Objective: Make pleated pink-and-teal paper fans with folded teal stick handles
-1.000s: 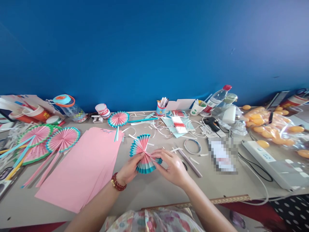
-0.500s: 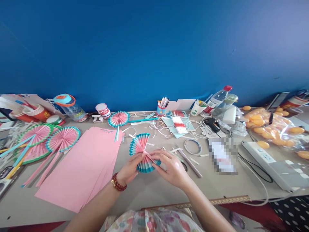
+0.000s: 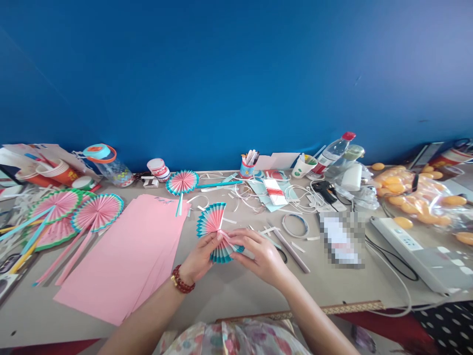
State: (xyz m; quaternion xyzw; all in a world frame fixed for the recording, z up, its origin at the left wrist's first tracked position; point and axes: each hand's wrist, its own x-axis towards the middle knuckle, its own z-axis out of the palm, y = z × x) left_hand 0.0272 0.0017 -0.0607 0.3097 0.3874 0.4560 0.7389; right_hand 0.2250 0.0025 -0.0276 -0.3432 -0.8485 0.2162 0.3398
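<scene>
A pleated paper fan, pink with a blue-green rim, is held over the table in front of me. It is spread into two fanned parts that meet at a narrow pinched middle. My left hand grips it near that middle from the left, thumb on the folds. From the right, my right hand pinches the folds of the lower part, and its fingers cover some of the rim. A finished round paper fan with a blue stick lies beyond my hands.
Pink paper sheets are stacked to the left, beside more round fans. Behind are a pen cup, string wound on a white card and a glue gun. A power strip lies to the right.
The fan's upper part has tilted slightly and its folds have shifted a little to the left. Both hands keep hold in nearly the same place.
</scene>
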